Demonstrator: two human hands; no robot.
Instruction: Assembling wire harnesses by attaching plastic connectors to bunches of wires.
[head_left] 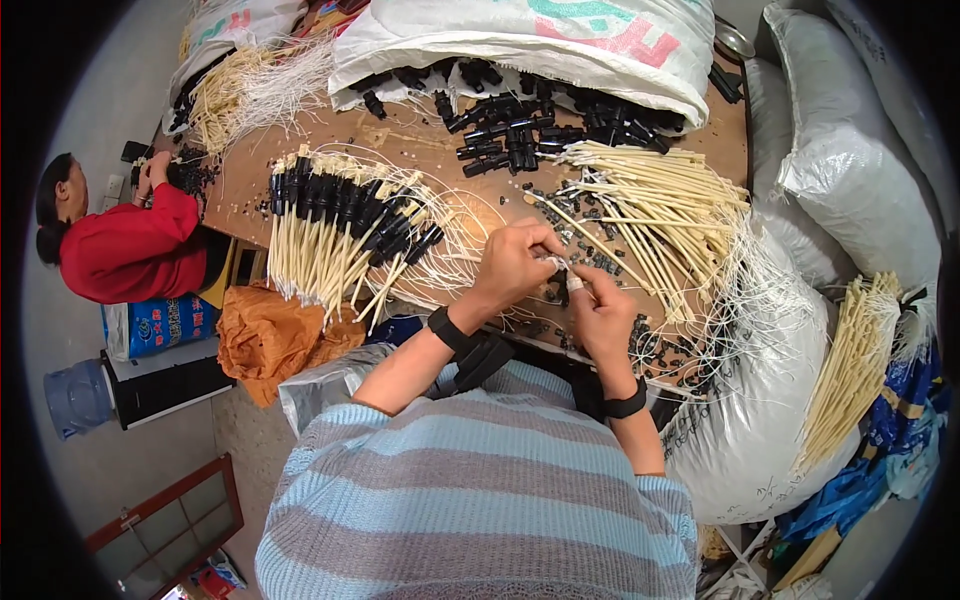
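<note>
Above the near edge of the brown table, my left hand and my right hand meet with fingertips pinched together. Whatever lies between them is too small to make out. White wrapping shows on a finger of each hand. Just beyond my fingers, a cream stick slants over many small dark plastic pieces; whether I touch it I cannot tell. To the right lies a heap of cream sticks with white strings. Left of my hands, a bundle of similar sticks carries black sleeves.
A white woven sack spills black tubular parts at the back. Filled sacks crowd the right side, near another stick bundle. A person in red works at the table's left end. An orange bag sits below the table edge.
</note>
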